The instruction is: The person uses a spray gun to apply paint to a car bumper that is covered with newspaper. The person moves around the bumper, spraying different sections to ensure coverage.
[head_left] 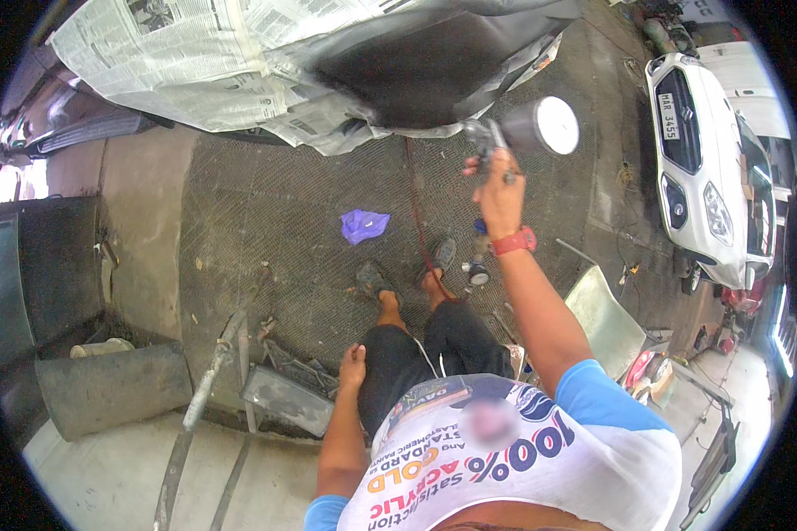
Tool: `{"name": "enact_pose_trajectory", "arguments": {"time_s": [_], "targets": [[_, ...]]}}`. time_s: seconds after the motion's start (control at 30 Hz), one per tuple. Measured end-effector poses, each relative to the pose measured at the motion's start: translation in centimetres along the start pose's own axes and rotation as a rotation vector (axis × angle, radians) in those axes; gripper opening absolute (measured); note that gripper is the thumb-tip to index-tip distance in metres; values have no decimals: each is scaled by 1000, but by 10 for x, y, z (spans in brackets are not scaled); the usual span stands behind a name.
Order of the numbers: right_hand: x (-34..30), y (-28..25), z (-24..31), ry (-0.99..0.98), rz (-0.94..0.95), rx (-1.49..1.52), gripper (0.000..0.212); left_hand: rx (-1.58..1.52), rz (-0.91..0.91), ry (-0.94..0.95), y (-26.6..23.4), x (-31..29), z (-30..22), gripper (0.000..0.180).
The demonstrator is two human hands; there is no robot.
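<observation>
My right hand (pixel 502 181), with a red watch (pixel 514 241) on its wrist, is raised and wrapped round a paint spray gun (pixel 485 140). The gun's cup is dark with a round white top (pixel 557 125) and looks motion-blurred. Ahead of it is a panel (pixel 398 66) with a dark, sprayed-looking surface, masked round with newspaper (pixel 195 75). The gun is close to the panel's lower right edge. My left hand (pixel 352 366) hangs by my left thigh, its fingers loosely curled in, with nothing seen in them. Below my right wrist is a round gauge (pixel 478 275) with a blue fitting.
A thin red hose (pixel 419 203) runs over the floor by my feet. A purple cloth or bag (pixel 364 226) lies ahead of them. To the right stand a white car (pixel 708 168) and a pale chair (pixel 604 323). At left are a metal pole (pixel 205 389) and a grey bin-like container (pixel 115 394).
</observation>
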State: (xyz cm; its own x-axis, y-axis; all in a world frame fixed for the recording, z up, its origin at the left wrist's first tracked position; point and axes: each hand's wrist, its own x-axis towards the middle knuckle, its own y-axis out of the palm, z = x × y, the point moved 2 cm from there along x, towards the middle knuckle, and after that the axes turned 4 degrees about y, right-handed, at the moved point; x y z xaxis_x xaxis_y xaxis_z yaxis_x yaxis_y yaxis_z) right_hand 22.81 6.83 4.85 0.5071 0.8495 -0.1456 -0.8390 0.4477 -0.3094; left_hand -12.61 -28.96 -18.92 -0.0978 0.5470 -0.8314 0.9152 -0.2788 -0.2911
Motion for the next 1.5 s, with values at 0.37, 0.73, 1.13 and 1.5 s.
{"name": "enact_pose_trajectory", "arguments": {"time_s": [0.37, 0.73, 1.13, 1.5], "targets": [[-9, 16, 35, -58, 8, 8, 51, 60, 8, 44, -34, -3, -36, 62], [-21, 150, 63, -187, 226, -42, 48, 26, -19, 20, -47, -18, -53, 59], [-2, -10, 88, -77, -17, 1, 58, 71, -8, -45, -47, -16, -26, 61], [1, -34, 137, -76, 11, 63, 66, 131, 6, 93, -58, 11, -60, 61]]}}
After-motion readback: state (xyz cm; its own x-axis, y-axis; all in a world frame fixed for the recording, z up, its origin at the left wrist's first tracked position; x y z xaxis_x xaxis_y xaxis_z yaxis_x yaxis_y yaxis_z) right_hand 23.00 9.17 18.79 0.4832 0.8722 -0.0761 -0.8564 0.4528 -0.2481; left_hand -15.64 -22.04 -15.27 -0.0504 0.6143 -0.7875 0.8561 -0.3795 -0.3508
